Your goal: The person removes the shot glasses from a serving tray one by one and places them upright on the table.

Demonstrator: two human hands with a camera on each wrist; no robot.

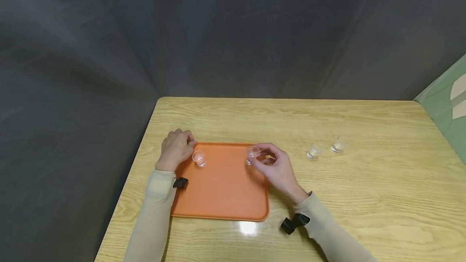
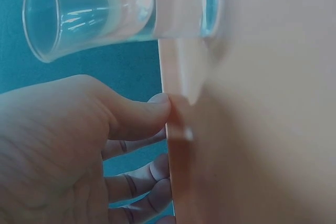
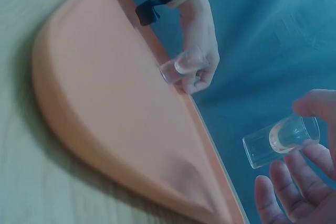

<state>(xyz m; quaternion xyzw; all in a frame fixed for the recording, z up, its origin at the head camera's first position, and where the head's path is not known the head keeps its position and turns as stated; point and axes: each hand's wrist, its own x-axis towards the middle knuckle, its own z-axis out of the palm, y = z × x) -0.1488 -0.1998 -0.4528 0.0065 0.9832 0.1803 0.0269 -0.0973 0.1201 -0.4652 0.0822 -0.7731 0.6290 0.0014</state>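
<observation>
Sleeves (image 1: pixel 149 221) at the tray's (image 1: pixel 222 189) eight and four o'clock; left hand (image 1: pixel 176 149) pinches its rim (image 1: pixel 218 144) at eleven, right hand (image 1: pixel 279 170) a glass (image 3: pixel 278 139) at two.

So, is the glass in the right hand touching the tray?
Apart. In the right wrist view, blue backdrop shows between the held glass and the tray.

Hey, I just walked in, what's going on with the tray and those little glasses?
A person's right hand is holding a small clear glass over the far right part of an orange tray. The left hand grips the tray's rim near its far left corner, beside a second glass standing on the tray. Two more glasses stand on the wooden table, right of the tray.
</observation>
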